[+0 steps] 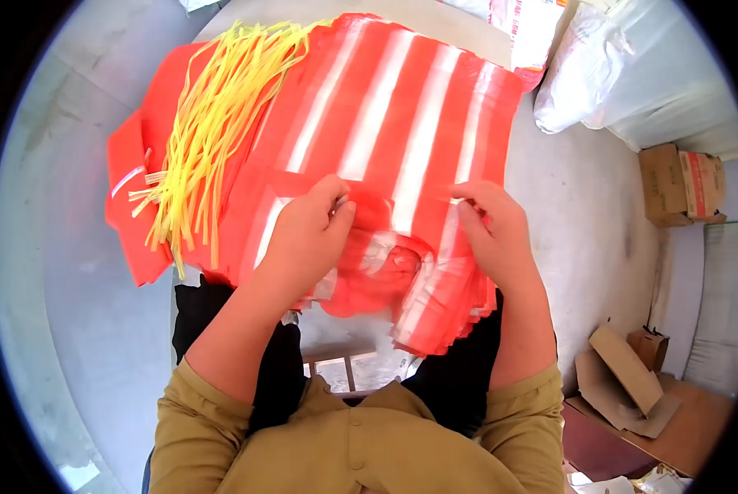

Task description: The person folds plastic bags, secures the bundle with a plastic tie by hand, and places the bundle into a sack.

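Around the stack (393, 123) of red-white sheets, a grey floor (587, 214) is visible. At its near part, the left hand (307, 230) and right hand (498, 235) are apart, fingers bent; if they grip it, I cannot tell. Yellow strips (221, 123) lie on its left side, a white bag (583, 70) beyond its right.

Trousers (280, 366) are partly hidden by red sheets (393, 136). A printed sack (537, 34) is cropped by the top edge, its lettering too small to read.
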Motion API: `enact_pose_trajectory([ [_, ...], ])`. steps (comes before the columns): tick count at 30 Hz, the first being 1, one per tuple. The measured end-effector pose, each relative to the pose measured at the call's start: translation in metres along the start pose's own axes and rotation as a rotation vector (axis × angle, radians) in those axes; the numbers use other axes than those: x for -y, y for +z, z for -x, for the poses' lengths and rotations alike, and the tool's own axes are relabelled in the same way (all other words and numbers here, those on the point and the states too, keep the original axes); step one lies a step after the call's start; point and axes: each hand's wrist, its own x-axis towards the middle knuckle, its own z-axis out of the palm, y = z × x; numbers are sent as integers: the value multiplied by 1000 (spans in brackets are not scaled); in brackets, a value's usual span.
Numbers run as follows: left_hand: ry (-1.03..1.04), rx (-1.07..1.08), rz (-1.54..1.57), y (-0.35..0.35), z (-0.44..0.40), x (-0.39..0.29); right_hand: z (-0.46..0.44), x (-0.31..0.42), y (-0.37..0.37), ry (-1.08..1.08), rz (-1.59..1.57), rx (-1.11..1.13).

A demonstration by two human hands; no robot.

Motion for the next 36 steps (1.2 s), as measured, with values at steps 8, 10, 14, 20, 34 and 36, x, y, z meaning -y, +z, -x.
enact_pose_trajectory([
  [8,-113,15,190,5,-8,18,33,-18,-28,250,-168,-27],
  [10,-113,15,222,4,-10,18,35,-17,-27,221,-216,-21],
  [14,-164,21,277,3,-10,11,38,-25,-25,110,-47,4],
  [20,-159,56,369,2,-12,17,42,-21,-22,163,-136,-14],
  [34,-170,69,356,0,-14,13,46,-28,-16,286,-434,-29],
  [36,-169,70,350,0,-13,12,46,-29,-12,262,-451,-38],
])
